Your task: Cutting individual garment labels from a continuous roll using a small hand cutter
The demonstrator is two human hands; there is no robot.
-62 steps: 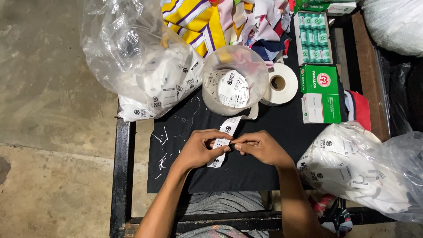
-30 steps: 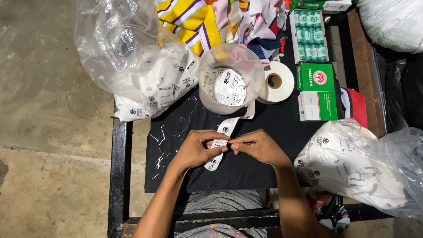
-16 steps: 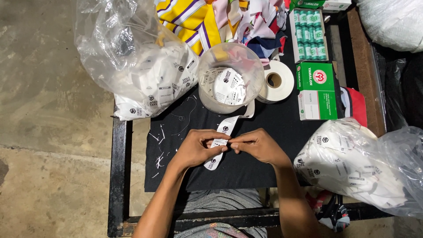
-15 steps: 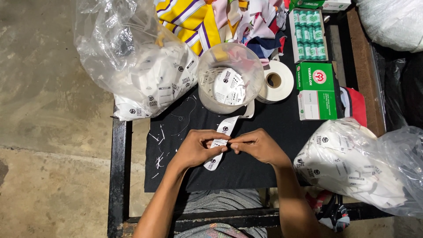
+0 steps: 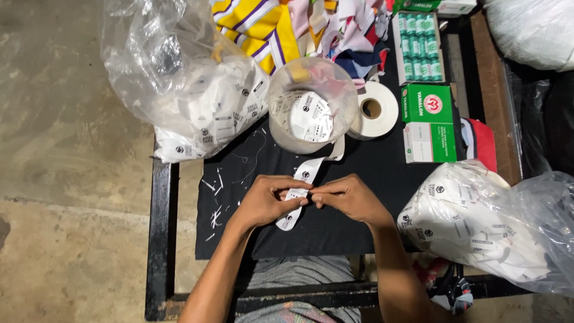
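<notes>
both hands meeting over black cloth-covered worktop (image 5: 359, 221), just below clear round plastic tub (image 5: 311, 104) of labels. left hand (image 5: 266, 200) and right hand (image 5: 347, 196) each pinching, grip narrow, same white printed label strip (image 5: 297, 194). strip running from tub rim down between fingertips, loose end hanging below left hand. judging: keeping strip taut and flat, working close to fingertips, helping clean separation. white tape roll (image 5: 373, 109) lying right of tub; clear bag of white labels (image 5: 191, 90) left of tub.

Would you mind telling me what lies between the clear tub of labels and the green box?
In the head view, a white tape roll lies between the clear tub and the green box, touching the tub's side.
</notes>
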